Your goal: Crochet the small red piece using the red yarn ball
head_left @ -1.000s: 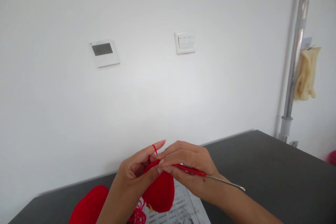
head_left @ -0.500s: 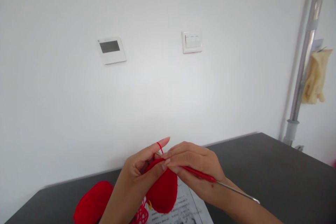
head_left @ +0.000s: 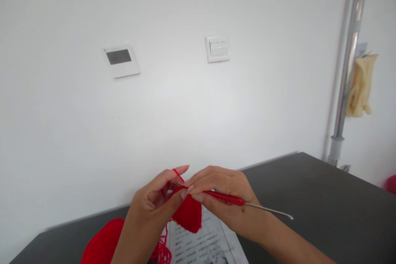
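Note:
A red crocheted piece (head_left: 189, 214) hangs between my two hands above a printed sheet. My left hand (head_left: 154, 198) pinches its upper edge with the thumb, and red yarn loops over the raised index finger. My right hand (head_left: 224, 192) grips a crochet hook (head_left: 230, 199) with a red handle. Its thin metal shaft sticks out behind the hand to the lower right, and the working tip meets the top of the piece by the left fingers. From the left hand a strand (head_left: 167, 235) runs down to loose red yarn (head_left: 161, 251).
Left of my forearm lies a ball of red yarn (head_left: 103, 243). The printed paper (head_left: 201, 241) rests on the dark table (head_left: 297, 206). Behind are a wall panel (head_left: 121, 62), a light switch (head_left: 218, 49), a metal pole (head_left: 348, 74) and a hanging yellowish cloth item (head_left: 361, 84).
The view has turned slightly to the right, so everything sits farther left. The crocheted piece now looks more tilted and shorter, and more of the loose yarn strand shows under my left hand.

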Demonstrator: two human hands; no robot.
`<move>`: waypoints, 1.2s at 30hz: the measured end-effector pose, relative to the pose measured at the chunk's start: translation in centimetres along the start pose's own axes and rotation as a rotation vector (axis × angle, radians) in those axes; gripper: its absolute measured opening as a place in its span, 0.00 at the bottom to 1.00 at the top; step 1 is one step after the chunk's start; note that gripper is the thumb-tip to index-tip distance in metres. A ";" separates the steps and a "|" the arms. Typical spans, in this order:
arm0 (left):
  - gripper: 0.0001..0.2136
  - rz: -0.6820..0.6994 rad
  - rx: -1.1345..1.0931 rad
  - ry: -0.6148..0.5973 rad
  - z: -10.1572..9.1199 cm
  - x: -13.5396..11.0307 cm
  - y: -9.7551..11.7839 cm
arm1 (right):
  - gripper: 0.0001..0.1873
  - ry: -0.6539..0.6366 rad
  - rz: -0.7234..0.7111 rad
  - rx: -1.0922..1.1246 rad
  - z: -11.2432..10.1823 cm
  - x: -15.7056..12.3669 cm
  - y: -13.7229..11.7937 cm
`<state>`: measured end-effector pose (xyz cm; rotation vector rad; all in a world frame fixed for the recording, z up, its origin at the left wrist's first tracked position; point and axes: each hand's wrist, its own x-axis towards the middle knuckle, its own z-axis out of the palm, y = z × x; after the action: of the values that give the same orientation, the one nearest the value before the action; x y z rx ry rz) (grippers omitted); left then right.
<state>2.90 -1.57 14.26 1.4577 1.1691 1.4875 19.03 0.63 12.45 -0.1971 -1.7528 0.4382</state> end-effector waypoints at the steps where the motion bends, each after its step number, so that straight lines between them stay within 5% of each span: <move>1: 0.15 0.000 -0.004 0.008 0.0 0.0 0.0 | 0.08 -0.002 0.000 -0.004 0.0 0.0 0.0; 19: 0.19 -0.128 -0.124 -0.063 -0.4 -0.2 0.3 | 0.07 -0.021 0.006 0.044 0.0 -0.2 0.2; 28: 0.17 -0.170 -0.087 -0.133 -1.2 0.0 0.6 | 0.04 0.007 0.417 0.458 -0.3 -0.3 0.3; 36: 0.16 -0.237 -0.110 -0.220 -1.5 0.0 0.5 | 0.02 -0.066 0.471 0.664 -1.2 0.2 0.4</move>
<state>1.49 -1.86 14.87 1.3203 1.0674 1.1797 20.07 1.27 12.67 -0.1154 -1.5239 1.3493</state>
